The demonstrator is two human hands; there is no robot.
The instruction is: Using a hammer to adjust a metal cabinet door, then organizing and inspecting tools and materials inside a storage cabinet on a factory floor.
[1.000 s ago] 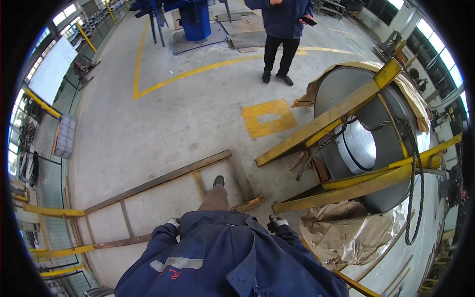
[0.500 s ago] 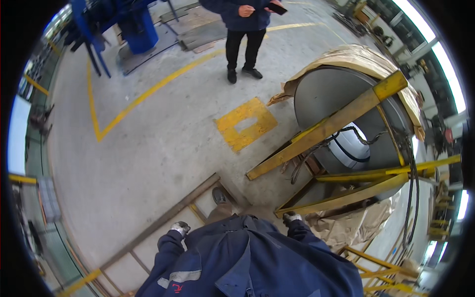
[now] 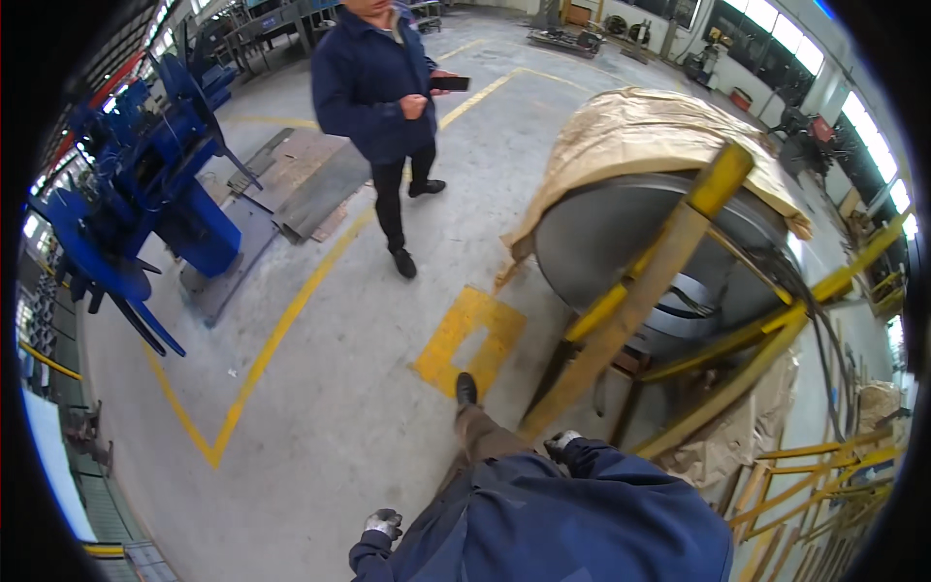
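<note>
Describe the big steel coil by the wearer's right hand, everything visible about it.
The steel coil is a large grey wound-metal roll lying on its side, its flat round face turned toward the camera, with loose inner windings showing at the core. Tan wrapping paper drapes over its top and hangs down the left edge. A yellow frame of worn, slanted beams crosses its face. The gloved right hand is near the frame's lower end; contact cannot be judged. It stands on the concrete floor.
</note>
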